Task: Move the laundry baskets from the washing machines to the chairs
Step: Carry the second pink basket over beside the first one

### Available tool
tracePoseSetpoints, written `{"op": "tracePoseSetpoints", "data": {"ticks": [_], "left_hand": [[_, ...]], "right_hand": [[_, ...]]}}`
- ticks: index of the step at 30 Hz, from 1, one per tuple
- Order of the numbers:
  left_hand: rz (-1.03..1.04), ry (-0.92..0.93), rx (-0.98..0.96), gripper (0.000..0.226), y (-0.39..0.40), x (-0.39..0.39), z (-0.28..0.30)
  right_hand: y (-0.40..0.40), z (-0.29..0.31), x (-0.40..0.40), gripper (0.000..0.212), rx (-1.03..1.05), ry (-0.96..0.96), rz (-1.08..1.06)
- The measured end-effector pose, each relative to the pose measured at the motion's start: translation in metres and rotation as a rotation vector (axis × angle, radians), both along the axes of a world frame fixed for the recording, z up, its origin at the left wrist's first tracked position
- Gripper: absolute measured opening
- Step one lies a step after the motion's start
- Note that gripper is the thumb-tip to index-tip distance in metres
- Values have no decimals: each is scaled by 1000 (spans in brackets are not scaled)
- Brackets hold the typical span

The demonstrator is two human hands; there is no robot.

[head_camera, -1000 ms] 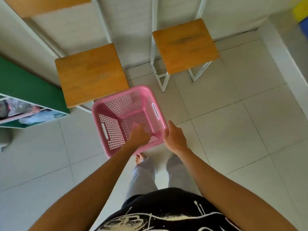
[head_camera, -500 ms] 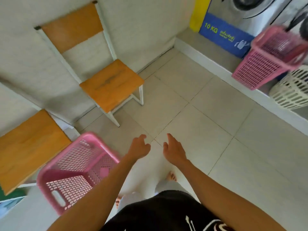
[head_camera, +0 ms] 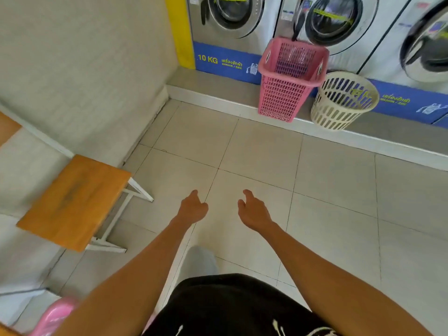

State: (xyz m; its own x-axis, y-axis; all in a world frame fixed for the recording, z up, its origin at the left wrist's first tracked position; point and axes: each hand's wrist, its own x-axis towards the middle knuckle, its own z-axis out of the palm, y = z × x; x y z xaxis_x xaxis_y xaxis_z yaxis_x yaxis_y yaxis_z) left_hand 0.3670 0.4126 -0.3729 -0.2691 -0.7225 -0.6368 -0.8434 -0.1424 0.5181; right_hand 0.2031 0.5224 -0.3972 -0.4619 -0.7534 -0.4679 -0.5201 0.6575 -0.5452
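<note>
A pink square laundry basket (head_camera: 287,78) leans on the step in front of the washing machines (head_camera: 232,18). Next to it on the right sits a round cream basket (head_camera: 343,100), tilted. Both look empty. My left hand (head_camera: 192,208) and my right hand (head_camera: 253,210) hang over the floor tiles, well short of the baskets, fingers loosely apart, holding nothing. A wooden chair (head_camera: 72,202) with white legs stands at the left by the wall. The rim of another pink basket (head_camera: 54,316) shows at the bottom left, mostly hidden by my left arm.
A raised grey step (head_camera: 218,83) with a white edge runs along the base of the machines. The white wall (head_camera: 84,69) closes the left side. Pale tiled floor (head_camera: 266,154) lies between me and the baskets. My grey trouser leg (head_camera: 198,260) is forward.
My hands let go of the pink basket by the chairs. The view has swung right from the chairs to the washing machines, and that basket has slid to the bottom left corner.
</note>
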Motion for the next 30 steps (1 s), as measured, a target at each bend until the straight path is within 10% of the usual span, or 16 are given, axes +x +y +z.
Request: {"op": "tracePoseSetpoints", "data": {"ticks": [30], "left_hand": [[-723,-39,-66,67,-372,-478,-4]], "right_hand": [[-264,-21,-419,51,118,-31,-479]]}}
